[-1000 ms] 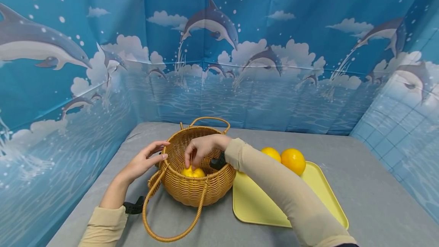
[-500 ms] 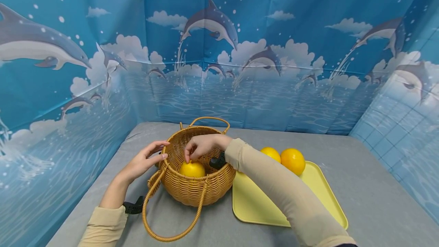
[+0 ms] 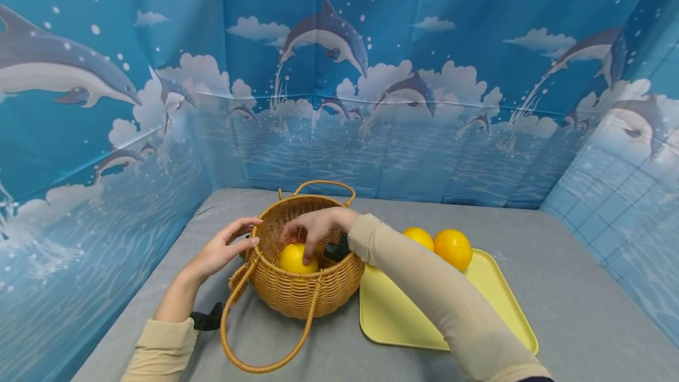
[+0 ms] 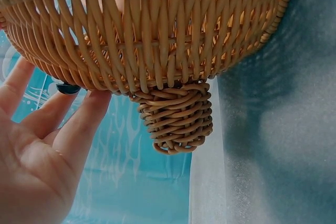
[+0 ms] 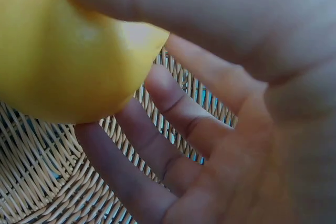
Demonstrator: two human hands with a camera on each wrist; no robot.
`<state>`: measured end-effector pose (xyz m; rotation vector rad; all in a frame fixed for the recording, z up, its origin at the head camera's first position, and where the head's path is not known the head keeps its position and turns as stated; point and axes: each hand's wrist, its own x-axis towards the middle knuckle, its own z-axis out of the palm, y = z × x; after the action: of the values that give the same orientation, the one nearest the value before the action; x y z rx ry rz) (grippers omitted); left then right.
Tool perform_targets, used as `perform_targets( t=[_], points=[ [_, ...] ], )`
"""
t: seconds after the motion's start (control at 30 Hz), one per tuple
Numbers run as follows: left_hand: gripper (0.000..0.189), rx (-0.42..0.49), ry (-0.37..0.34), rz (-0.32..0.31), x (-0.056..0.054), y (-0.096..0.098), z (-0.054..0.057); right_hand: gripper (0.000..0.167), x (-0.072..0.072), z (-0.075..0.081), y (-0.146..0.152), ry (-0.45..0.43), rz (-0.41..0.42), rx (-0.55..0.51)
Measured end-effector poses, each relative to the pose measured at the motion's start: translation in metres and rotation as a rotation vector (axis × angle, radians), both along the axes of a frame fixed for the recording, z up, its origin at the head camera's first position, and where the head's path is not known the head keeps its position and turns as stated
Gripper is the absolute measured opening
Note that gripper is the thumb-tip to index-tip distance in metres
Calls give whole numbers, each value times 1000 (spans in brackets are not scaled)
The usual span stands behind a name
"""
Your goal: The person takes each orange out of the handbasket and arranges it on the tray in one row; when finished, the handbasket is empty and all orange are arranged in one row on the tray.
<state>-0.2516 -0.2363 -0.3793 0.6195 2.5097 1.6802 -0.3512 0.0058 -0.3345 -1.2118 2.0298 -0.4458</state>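
A tan wicker basket (image 3: 297, 299) stands on the grey table. My left hand (image 3: 225, 249) rests against its left rim, and in the left wrist view the fairly straight fingers (image 4: 79, 124) lie against the outside of the weave. Inside the basket sits a round yellow-orange fruit (image 3: 292, 259) that looks like an orange. My right hand (image 3: 315, 230) reaches in over the right rim and grips this orange, thumb on the near side and fingers round the far side. In the right wrist view the fingertips press on its smooth yellow skin (image 5: 68, 72). The orange's underside is hidden by the basket wall.
A yellow tray (image 3: 403, 317) lies right of the basket, partly under the right sleeve (image 3: 424, 282). Two more oranges, one at the far right (image 3: 453, 250) and one beside it (image 3: 419, 237), sit at its back. A basket handle (image 3: 265, 367) hangs out toward the front.
My right hand's fingers have gone from a narrow pinch at the orange's top to a wider grip round it. The orange shows a rounder side now. The left hand has not moved.
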Motion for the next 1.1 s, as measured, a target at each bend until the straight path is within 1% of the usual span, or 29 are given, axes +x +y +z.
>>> perform_targets(
  t=[0.07,0.13,0.2,0.33,0.4,0.6,0.73,0.97,1.1],
  points=[
    [45,1,0,-2,0,0,0,65,0,1,1,16,15,34],
    [45,1,0,-2,0,0,0,65,0,1,1,10,26,62],
    [45,0,-1,0,0,0,0,66,-1,1,2,-29,25,75],
    [45,5,-1,0,0,1,0,70,0,0,2,-144,3,96],
    [44,8,-1,-1,0,1,0,72,0,-1,2,-168,-1,115],
    [44,1,-7,7,0,0,0,77,0,-2,0,-170,8,162],
    [45,-2,-6,5,1,0,1,74,0,-2,0,-178,11,157],
    [44,3,-3,4,0,0,1,66,1,-1,-1,-126,70,136],
    [43,3,-1,4,1,0,1,64,0,-2,0,-128,64,128]
  ],
)
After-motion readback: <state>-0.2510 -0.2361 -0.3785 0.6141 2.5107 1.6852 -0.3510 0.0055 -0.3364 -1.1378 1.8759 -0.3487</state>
